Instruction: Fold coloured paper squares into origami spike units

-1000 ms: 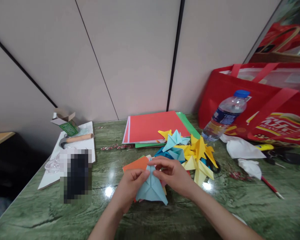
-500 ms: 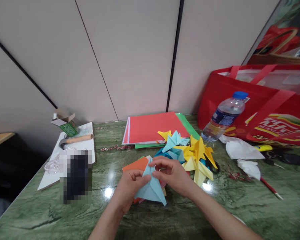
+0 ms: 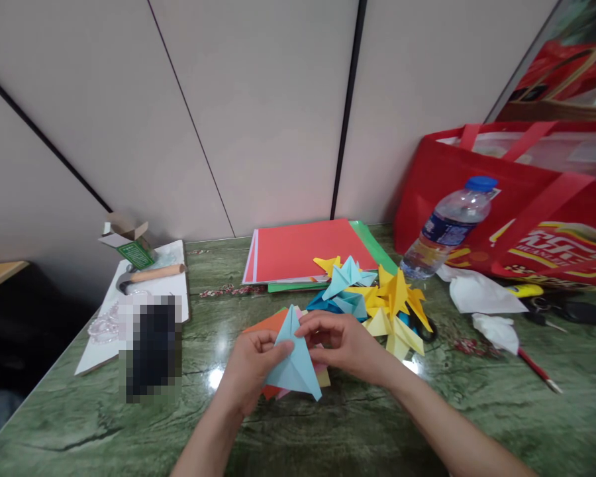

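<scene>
Both my hands hold a light blue folded paper piece [image 3: 294,361] just above the green marble table [image 3: 357,430]. My left hand [image 3: 251,368] pinches its left side, fingers closed. My right hand [image 3: 345,344] grips its right side near the pointed top, fingers closed. Under the hands lie orange [image 3: 267,323], pink and yellow paper sheets. Right behind my right hand sits a pile of finished yellow [image 3: 395,305] and blue [image 3: 345,285] folded paper shapes.
A stack of red and green paper sheets [image 3: 302,252] lies by the wall. A water bottle [image 3: 447,225] leans on a red bag [image 3: 526,199] at right, beside crumpled tissues [image 3: 477,295]. At left are a white board [image 3: 171,288], a hammer [image 3: 149,275] and a small box [image 3: 129,242].
The blue folded piece has tilted so its point rises up and left between my hands. Both hands shifted slightly left with it.
</scene>
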A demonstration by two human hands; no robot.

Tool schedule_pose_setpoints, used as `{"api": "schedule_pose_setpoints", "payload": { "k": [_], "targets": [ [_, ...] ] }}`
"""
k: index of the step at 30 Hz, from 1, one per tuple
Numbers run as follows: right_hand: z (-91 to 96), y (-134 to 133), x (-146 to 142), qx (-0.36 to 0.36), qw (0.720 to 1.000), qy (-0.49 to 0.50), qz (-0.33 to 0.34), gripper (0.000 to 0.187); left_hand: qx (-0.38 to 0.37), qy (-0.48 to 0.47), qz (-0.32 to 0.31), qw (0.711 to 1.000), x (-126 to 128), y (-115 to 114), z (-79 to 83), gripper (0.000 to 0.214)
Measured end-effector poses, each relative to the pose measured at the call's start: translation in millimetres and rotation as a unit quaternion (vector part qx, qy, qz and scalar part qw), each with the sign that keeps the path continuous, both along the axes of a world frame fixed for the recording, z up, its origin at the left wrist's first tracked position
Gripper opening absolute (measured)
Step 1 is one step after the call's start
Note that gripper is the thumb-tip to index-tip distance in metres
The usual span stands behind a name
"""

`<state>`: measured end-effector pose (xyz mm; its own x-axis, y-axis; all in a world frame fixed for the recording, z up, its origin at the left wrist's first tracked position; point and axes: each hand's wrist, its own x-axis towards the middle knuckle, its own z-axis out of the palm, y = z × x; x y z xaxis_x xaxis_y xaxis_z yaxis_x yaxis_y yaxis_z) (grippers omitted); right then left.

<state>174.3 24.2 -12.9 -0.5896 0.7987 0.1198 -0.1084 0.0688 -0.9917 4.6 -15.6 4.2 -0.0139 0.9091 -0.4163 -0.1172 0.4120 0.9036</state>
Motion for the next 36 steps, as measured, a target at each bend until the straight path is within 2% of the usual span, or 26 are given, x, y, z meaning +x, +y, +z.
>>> {"api": "schedule_pose_setpoints", "payload": {
  "k": [7,13,19,27,36],
  "targets": [
    [-0.5,0.8,-0.9,-0.01,1.0,0.009,-0.013,0.017,0.004,0.016,-0.008,1.0,0.7,-0.2,0.7,0.026],
    [2.5,0.4,-0.3,0.019,1.0,-0.007,-0.012,0.012,0.008,0.008,0.015,1.0,0.1,0.0,0.8,0.025],
    [2.2,1.2,0.3,0.034,0.999,-0.017,-0.027,0.011,-0.004,-0.017,-0.026,0.999,-3.4,-0.8,2.5,0.026],
    [3.5,0.4,-0.4,0.025,0.999,-0.021,-0.026,0.012,-0.009,-0.027,-0.027,0.999,-2.4,-1.3,3.3,0.024],
    [2.7,-0.5,-1.1,0.006,0.998,-0.043,-0.051,0.01,0.005,0.008,-0.035,0.999,1.4,-2.7,1.9,0.025]
  ]
}}
